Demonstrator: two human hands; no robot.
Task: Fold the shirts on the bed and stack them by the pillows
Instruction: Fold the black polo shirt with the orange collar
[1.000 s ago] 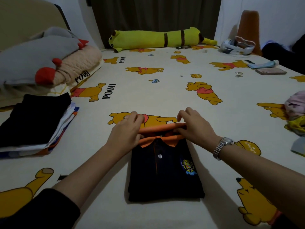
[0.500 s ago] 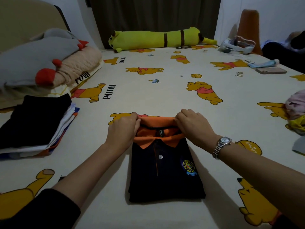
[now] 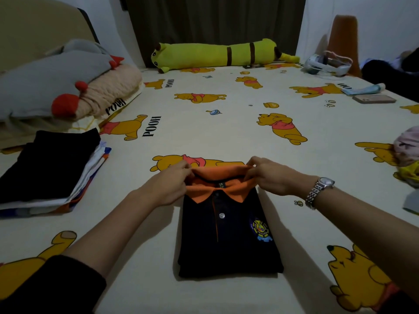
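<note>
A folded dark navy polo shirt [image 3: 229, 241] with an orange collar and a chest badge lies on the bed in front of me. My left hand [image 3: 169, 184] pinches the left end of the orange collar. My right hand [image 3: 271, 177], with a metal watch on its wrist, pinches the collar's right end. A stack of folded shirts [image 3: 49, 168], black on top, sits at the left beside the pillows [image 3: 56, 87].
The bed sheet [image 3: 226, 123] has a cartoon bear print. A long yellow plush bolster [image 3: 217, 54] lies at the far edge. A phone [image 3: 374, 99] and a white headset [image 3: 326, 64] lie at the far right. Crumpled pink and yellow clothes [image 3: 408, 155] sit at the right edge.
Both hands shifted from pressing the collar area flat to pinching the collar's two ends, pulling the orange collar up and straight. The shirt body stayed in place.
</note>
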